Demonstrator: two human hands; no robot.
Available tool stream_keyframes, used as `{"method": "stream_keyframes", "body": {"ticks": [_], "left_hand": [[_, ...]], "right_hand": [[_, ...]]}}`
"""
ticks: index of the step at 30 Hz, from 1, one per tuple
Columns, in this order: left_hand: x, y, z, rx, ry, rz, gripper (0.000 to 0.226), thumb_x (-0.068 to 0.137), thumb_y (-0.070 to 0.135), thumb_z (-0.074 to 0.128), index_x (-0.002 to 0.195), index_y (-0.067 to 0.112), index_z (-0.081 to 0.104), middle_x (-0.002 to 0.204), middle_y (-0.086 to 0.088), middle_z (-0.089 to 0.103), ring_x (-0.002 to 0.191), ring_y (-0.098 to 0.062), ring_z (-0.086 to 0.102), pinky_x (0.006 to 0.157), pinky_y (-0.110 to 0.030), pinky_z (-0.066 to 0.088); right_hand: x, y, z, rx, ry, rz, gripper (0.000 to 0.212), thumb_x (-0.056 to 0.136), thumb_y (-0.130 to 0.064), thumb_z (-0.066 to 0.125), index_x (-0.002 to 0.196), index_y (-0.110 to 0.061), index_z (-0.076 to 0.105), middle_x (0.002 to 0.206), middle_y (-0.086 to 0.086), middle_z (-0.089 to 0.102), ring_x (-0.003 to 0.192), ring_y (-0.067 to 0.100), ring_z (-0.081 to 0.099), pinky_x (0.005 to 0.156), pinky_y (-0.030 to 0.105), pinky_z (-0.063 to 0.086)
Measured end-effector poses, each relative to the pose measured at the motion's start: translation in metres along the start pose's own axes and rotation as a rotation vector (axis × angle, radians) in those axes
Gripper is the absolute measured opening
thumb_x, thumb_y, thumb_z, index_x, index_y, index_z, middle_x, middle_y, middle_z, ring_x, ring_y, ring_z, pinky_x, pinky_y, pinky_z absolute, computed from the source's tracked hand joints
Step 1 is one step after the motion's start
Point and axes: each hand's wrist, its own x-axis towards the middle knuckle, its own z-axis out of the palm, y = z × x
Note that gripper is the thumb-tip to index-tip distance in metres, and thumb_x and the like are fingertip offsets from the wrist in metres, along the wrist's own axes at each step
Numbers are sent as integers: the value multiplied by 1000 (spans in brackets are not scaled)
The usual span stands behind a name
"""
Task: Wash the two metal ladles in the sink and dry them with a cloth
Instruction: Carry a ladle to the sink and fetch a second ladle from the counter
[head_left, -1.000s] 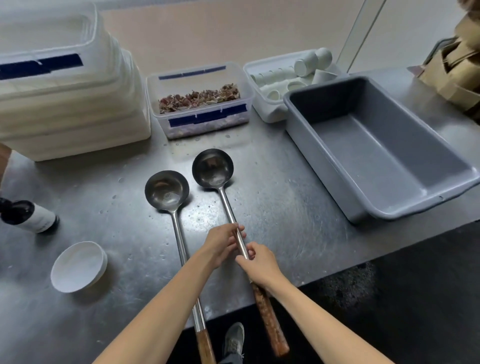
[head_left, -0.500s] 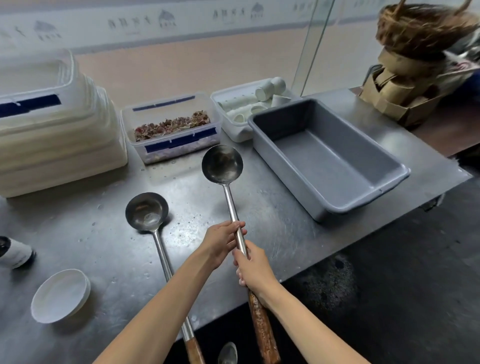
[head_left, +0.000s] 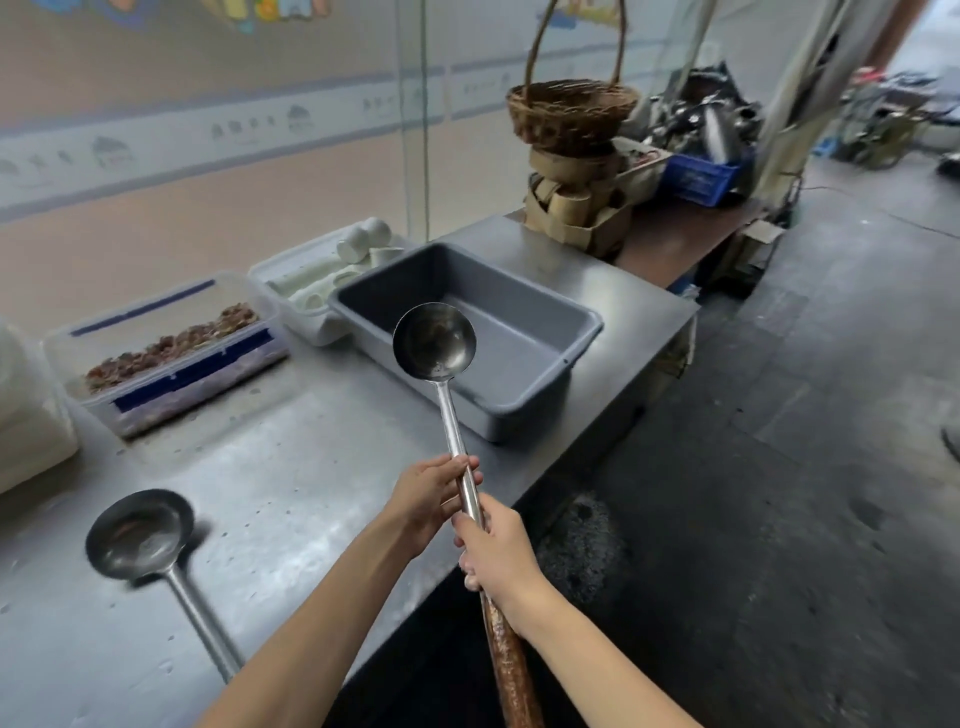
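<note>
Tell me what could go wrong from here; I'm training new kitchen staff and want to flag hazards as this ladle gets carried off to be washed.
The lifted ladle, held by the left hand and right hand, has its bowl over the grey tub; a swing could knock the tub. The second ladle lies near the steel counter edge, where the arms might nudge it off.

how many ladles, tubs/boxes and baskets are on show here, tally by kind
ladles: 2, held ladle gripped by left hand and right hand, other ladle on the counter
plastic containers: 4, grey tub, food box, cup box, white bin
handled wicker baskets: 1
total: 7
</note>
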Motion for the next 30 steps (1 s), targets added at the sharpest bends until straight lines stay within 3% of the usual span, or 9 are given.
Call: {"method": "stream_keyframes", "body": {"ticks": [5, 8, 13, 20, 25, 30], "left_hand": [[-5, -20, 66, 53, -104, -31, 20, 100, 9, 56, 113, -3, 67, 94, -9, 69, 87, -17, 69, 57, -20, 56], [-9, -36, 105, 95, -163, -61, 17, 100, 11, 57, 108, 1, 69, 91, -9, 69, 78, -14, 70, 55, -21, 55], [-19, -76, 171, 184, -270, -118, 17, 99, 14, 58, 103, 4, 71, 85, -9, 71, 80, -15, 69, 72, -28, 52], [-42, -139, 263, 294, -385, -184, 18, 99, 14, 57, 104, 3, 71, 86, -11, 70, 71, -14, 67, 68, -29, 51], [-68, -189, 325, 314, -469, -236, 16, 98, 9, 57, 93, 5, 71, 88, -9, 71, 78, -16, 70, 77, -32, 54], [-102, -243, 379, 403, -556, -315, 15, 97, 9, 58, 92, 4, 72, 80, -8, 70, 73, -14, 70, 69, -30, 51]], "right_hand": [[-30, -1, -56, 125, 95, 19, 14, 101, -12, 51, 104, -8, 63, 73, 5, 48, 44, 9, 35, 40, 24, 30], [-48, 5, -89, 158, 168, 19, 13, 101, -12, 51, 102, -7, 63, 73, 6, 48, 44, 9, 35, 39, 25, 28], [-85, 24, -149, 215, 281, 31, 16, 100, -13, 52, 101, -16, 67, 74, 5, 49, 45, 8, 36, 40, 26, 28], [-141, 61, -227, 230, 454, 31, 16, 103, -16, 53, 109, -21, 66, 77, 5, 51, 47, 7, 40, 42, 25, 34], [-186, 92, -276, 231, 598, 43, 22, 104, -17, 51, 121, -24, 64, 76, 3, 52, 46, 6, 41, 41, 23, 35], [-238, 128, -313, 271, 746, 42, 22, 105, -19, 51, 121, -26, 64, 71, 0, 52, 45, 6, 42, 40, 23, 34]]}}
